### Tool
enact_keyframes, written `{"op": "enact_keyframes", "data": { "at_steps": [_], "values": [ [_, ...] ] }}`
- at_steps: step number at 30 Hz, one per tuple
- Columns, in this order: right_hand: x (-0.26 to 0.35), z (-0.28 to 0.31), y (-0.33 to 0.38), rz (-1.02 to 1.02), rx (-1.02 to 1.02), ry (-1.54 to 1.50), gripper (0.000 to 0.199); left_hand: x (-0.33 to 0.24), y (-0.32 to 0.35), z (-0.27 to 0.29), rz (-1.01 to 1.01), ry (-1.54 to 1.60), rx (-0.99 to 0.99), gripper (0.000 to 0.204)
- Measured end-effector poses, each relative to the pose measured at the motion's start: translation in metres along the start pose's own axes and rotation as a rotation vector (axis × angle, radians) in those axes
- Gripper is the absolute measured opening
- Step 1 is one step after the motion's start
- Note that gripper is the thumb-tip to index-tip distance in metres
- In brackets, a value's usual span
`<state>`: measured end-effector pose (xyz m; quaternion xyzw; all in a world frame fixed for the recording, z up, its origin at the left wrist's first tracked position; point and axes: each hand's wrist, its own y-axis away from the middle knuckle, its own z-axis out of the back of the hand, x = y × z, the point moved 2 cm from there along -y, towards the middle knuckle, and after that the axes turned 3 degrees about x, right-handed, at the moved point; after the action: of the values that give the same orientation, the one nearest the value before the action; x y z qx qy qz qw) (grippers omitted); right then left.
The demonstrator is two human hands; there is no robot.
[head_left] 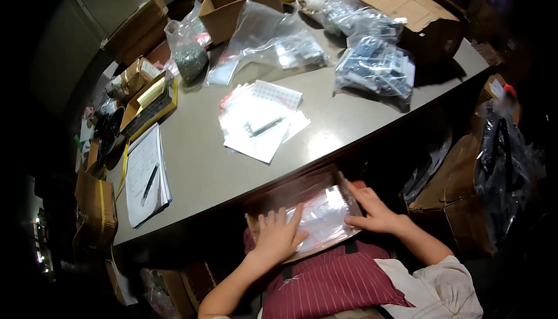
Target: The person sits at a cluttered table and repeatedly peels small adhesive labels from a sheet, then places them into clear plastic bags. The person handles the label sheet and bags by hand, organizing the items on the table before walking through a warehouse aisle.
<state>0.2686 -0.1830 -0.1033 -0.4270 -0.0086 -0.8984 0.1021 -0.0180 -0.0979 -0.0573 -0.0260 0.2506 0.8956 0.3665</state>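
Observation:
On my lap, below the table's front edge, lies a shallow cardboard box holding clear plastic bags with red edges. My left hand rests at the box's left side with its fingers spread, the fingertips over the bags. At the right wall, my right hand grips the box, thumb on the inner side and fingers along the outside. A stack of white papers and small clear bags is on the table beyond, with a dark pen-like object on top.
The table carries a notebook with a black pen, and a yellow-edged tray. Farther back are bags of small parts, a large clear bag and open cartons. Another carton with black plastic stands at right.

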Motion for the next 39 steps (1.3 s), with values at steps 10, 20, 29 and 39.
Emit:
{"op": "enact_keyframes", "data": {
  "at_steps": [10,20,29,39],
  "values": [
    [0.057,0.053,-0.022,0.058,-0.057,0.001,0.070,-0.024,0.057,0.043,-0.099,0.152,-0.334,0.089],
    [0.113,0.117,-0.028,0.238,-0.174,-0.178,0.068,-0.066,0.106,0.098,-0.147,-0.019,-0.660,0.083],
    [0.168,0.115,-0.109,0.645,-0.045,-0.181,0.054,-0.036,0.155,0.149,0.184,-0.116,-1.139,0.077],
    [0.200,0.071,-0.288,1.008,-0.098,-0.168,0.021,0.124,0.143,0.177,0.544,0.553,-1.085,0.021]
  ]
}}
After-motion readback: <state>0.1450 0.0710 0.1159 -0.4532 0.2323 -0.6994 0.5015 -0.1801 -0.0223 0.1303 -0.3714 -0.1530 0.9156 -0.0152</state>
